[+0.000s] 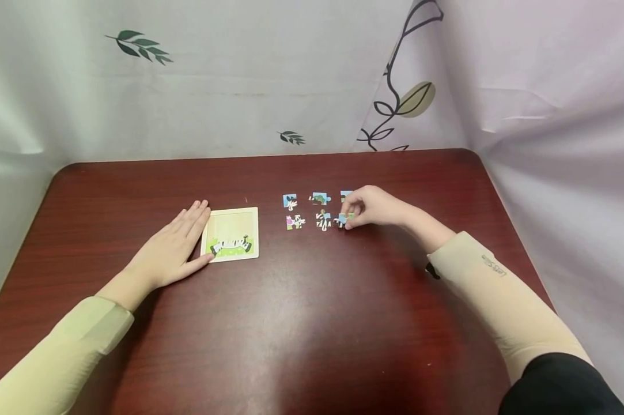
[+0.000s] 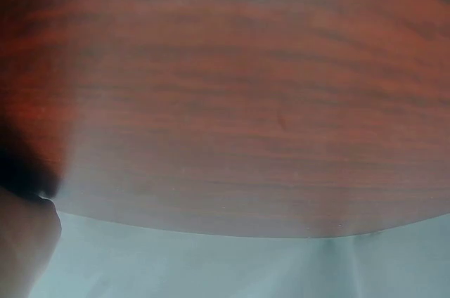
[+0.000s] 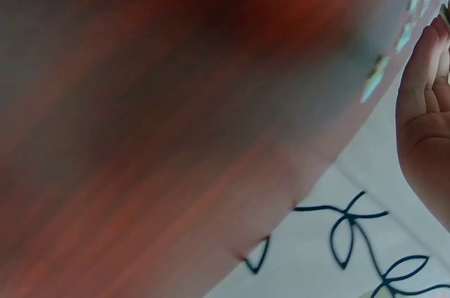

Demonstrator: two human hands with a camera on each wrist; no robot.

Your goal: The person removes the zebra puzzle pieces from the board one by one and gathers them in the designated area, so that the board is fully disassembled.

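A square puzzle board (image 1: pixel 233 223) lies left of the table's middle, with the striped legs of a zebra filled in along its bottom. My left hand (image 1: pixel 169 251) rests flat at the board's left edge, its fingers straight and its thumb touching the lower left corner. To the right, loose jigsaw pieces sit in two rows, among them a pink-and-white piece (image 1: pixel 294 222) and a green-and-blue piece (image 1: pixel 320 198). My right hand (image 1: pixel 373 206) pinches a jigsaw piece (image 1: pixel 341 221) at the right end of the near row, partly covering it and the piece (image 1: pixel 345 195) behind.
The dark red wooden table (image 1: pixel 249 334) has rounded far corners. Pale cloth with a leaf pattern (image 1: pixel 229 98) hangs behind it and along both sides. The left wrist view shows mostly tabletop; in the right wrist view, small pieces (image 3: pixel 375 79) appear near the table edge.
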